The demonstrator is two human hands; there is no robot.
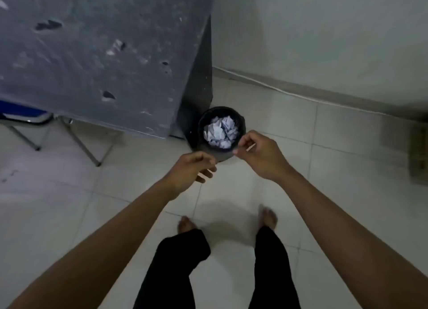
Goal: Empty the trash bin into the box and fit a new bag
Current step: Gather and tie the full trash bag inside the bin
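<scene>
A small round black trash bin (203, 125) lined with a dark bag stands on the tiled floor by the corner of a table. Crumpled white paper (221, 132) fills it. My left hand (192, 169) hovers just in front of the bin's near rim, fingers loosely curled, holding nothing that I can see. My right hand (257, 153) reaches to the bin's right near edge, with thumb and fingers pinched close together near the rim; whether it grips the bag edge is unclear. A cardboard box (419, 151) shows at the right edge.
A table covered by a grey spotted cloth (92, 54) fills the upper left, with a folding chair's metal legs (76, 139) under it. A white wall with a cable (278, 88) along its base runs behind. My bare feet stand on pale floor tiles (69, 204).
</scene>
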